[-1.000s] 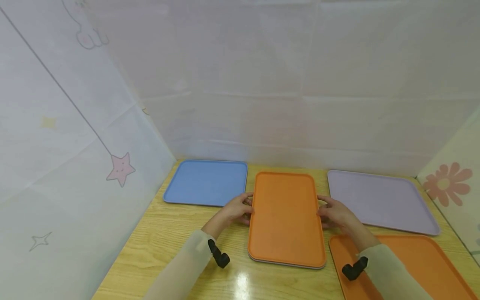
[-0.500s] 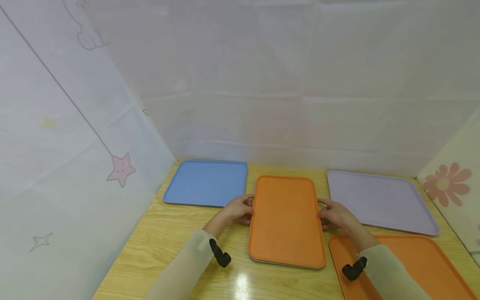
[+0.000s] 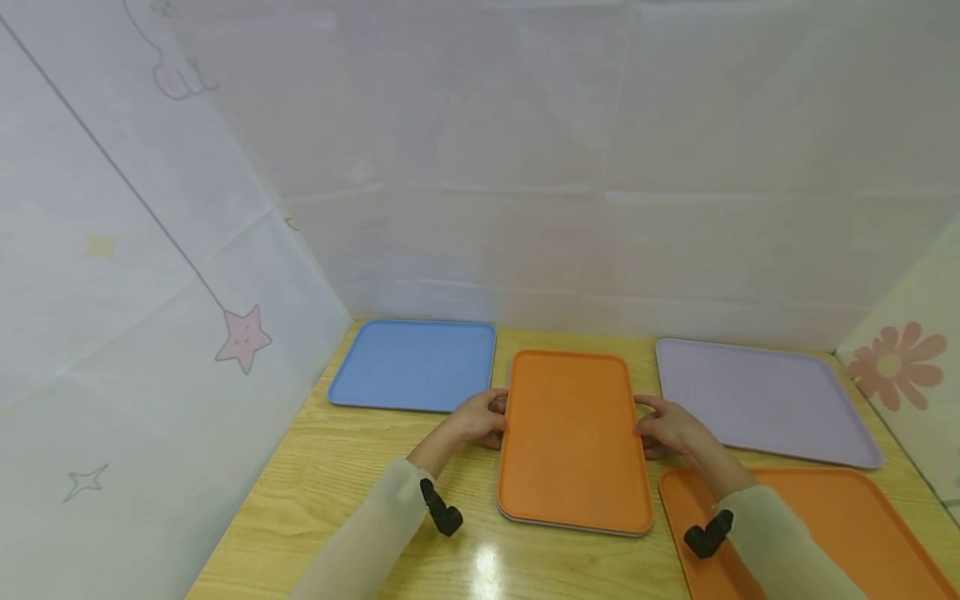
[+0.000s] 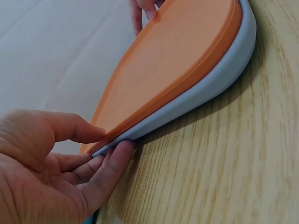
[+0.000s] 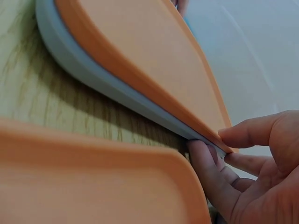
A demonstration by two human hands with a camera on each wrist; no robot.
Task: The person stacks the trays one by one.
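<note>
An orange tray (image 3: 574, 442) lies lengthwise on top of a pale grey-lilac tray (image 4: 201, 93), both at the middle of the table. My left hand (image 3: 478, 418) grips the stack's left long side, thumb on the orange rim and fingers under the pale tray's edge. On the opposite side, my right hand (image 3: 670, 429) holds it the same way, as the right wrist view shows. In the wrist views, a shadow falls on the wood beneath the pale tray (image 5: 93, 79). Most of the pale tray is hidden under the orange one.
A blue tray (image 3: 416, 364) lies at the back left, just behind my left hand. At the back right lies a lilac tray (image 3: 765, 400). Another orange tray (image 3: 832, 517) sits at the front right, under my right forearm. White sheets (image 3: 480, 167) wall the table (image 3: 337, 475).
The far end of the orange tray has come slightly lower and nearer since a second ago, settling over the pale tray. Both hands keep their hold and have hardly moved.
</note>
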